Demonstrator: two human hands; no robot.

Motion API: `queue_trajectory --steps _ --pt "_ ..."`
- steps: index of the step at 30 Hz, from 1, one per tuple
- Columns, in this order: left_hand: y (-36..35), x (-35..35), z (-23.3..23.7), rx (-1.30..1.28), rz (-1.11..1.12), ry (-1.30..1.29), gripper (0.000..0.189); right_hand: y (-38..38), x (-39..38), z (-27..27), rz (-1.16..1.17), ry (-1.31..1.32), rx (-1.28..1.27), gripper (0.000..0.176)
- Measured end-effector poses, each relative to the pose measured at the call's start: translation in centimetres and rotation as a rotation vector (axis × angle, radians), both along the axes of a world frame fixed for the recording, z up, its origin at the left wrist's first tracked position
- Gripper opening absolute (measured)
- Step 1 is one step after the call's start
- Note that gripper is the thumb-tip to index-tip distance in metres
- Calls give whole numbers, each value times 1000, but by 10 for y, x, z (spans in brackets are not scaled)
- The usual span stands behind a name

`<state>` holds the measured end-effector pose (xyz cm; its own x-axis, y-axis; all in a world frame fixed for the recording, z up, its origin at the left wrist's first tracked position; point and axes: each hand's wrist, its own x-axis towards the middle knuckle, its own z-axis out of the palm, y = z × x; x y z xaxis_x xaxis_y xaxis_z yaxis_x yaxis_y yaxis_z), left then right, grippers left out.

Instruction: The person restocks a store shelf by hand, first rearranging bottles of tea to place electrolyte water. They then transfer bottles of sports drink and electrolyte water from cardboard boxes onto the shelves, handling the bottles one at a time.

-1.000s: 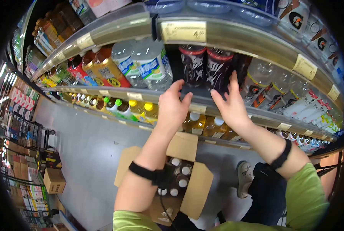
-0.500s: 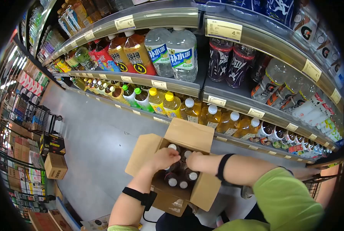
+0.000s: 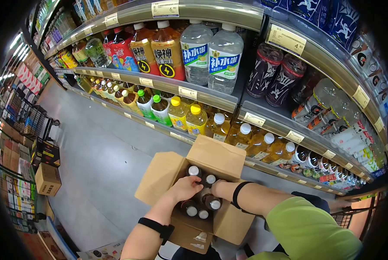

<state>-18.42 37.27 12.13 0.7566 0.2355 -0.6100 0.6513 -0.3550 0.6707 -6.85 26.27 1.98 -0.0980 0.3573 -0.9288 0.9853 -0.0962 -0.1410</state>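
Note:
An opened cardboard box [image 3: 216, 156] with its flaps spread holds several dark bottles with white caps, among them one bottle [image 3: 213, 201] at the right side. My left hand [image 3: 186, 188] is over the box's left part, its fingers curled together just below a white cap [image 3: 194, 170]. What lies between those fingers, if anything, is hidden. Deeper in the box on the right is my right hand [image 3: 219, 188], close to another white cap [image 3: 211, 178]. Its fingers are out of sight among the bottles.
Store shelves [image 3: 148, 81] with drink bottles and price tags curve behind the box. Yellow-capped bottles [image 3: 195, 119] stand on the low shelf. On the left are a brown carton [image 3: 48, 179] and a wire cart [image 3: 44, 116] on the grey floor [image 3: 100, 151].
The camera view has shifted, and the shelves look nearer. My right hand has gone lower into the box. My left hand has moved slightly down, uncovering more of the cap above it.

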Motion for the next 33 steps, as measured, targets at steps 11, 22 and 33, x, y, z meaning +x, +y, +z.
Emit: queue_trajectory --steps 11,22,33 --pt "5 -11 41 -116 -312 -143 88 -55 69 203 -270 512 573 30" --pt "-61 53 118 -262 -41 -600 62 -110 115 342 -887 726 1267 47" --pt "-79 156 132 -274 409 -1076 50 -72 219 235 -1428 -255 1886 93"
